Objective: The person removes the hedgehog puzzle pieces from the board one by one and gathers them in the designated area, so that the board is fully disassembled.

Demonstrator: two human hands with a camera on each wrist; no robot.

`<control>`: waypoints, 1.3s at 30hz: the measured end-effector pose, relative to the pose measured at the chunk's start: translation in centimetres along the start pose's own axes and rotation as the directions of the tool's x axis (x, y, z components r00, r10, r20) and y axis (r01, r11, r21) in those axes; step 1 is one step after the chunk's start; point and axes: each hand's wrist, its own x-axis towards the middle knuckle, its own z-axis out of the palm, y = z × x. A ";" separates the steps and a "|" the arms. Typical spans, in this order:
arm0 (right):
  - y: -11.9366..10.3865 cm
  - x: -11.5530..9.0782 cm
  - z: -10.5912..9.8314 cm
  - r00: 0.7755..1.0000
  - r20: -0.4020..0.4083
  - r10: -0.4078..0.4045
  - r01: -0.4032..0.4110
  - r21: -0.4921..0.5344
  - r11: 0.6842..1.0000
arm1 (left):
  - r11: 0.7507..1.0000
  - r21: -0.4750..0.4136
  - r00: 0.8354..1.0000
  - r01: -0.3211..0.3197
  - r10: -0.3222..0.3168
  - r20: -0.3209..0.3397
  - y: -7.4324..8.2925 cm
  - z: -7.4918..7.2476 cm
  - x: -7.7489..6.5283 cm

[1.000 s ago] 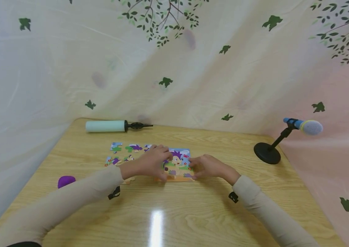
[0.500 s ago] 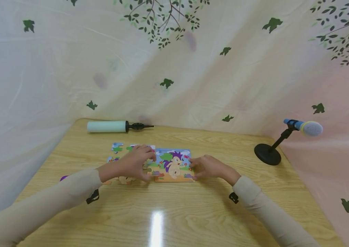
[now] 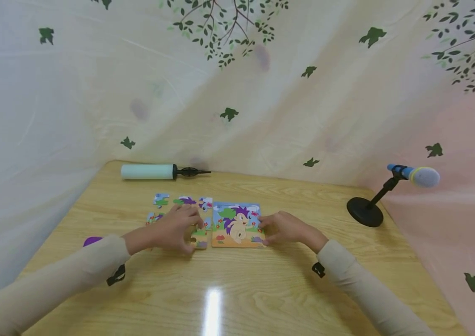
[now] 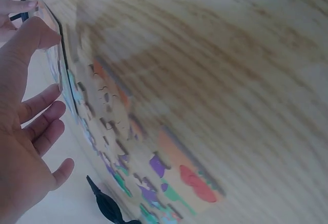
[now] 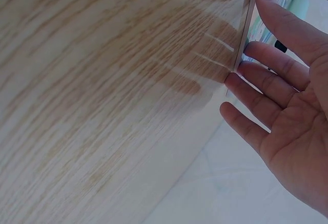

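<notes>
My left hand (image 3: 172, 231) is at the loose puzzle pieces, left of the picture board. Its thumb and index finger pinch a corner puzzle piece (image 3: 201, 244), orange with a purple plant. Other jigsaw pieces (image 3: 185, 200) with purple, green and blue patches lie around and partly under the hand. The puzzle board (image 3: 237, 224), printed with a purple-haired hedgehog, lies flat to their right. My right hand (image 3: 285, 227) touches the board's right edge, thumb near the lower corner. In the right wrist view, the right hand (image 5: 292, 90) has nearly straight fingers against that edge.
A pale blue hand pump (image 3: 149, 171) lies at the back left of the wooden table (image 3: 262, 289). On the right stands a blue microphone (image 3: 414, 174) on a black stand (image 3: 365, 212). A purple object (image 3: 92, 241) is partly hidden by the left sleeve.
My left hand has moved left from over the board to the loose pieces, carrying the corner puzzle piece. The hedgehog picture is uncovered. My right hand has stayed at the board's edge.
</notes>
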 end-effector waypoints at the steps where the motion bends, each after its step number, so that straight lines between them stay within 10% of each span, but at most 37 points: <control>1: 0.0 0.0 0.0 1.000 0.000 0.002 -0.002 0.003 1.000 | 1.000 -0.002 1.000 -0.002 0.002 0.002 0.0 0.1 0.0; 39: 0.9 -0.2 0.5 1.000 -0.015 0.004 -0.003 0.034 0.999 | 0.999 0.018 0.990 0.037 -0.040 0.133 -0.2 0.5 0.3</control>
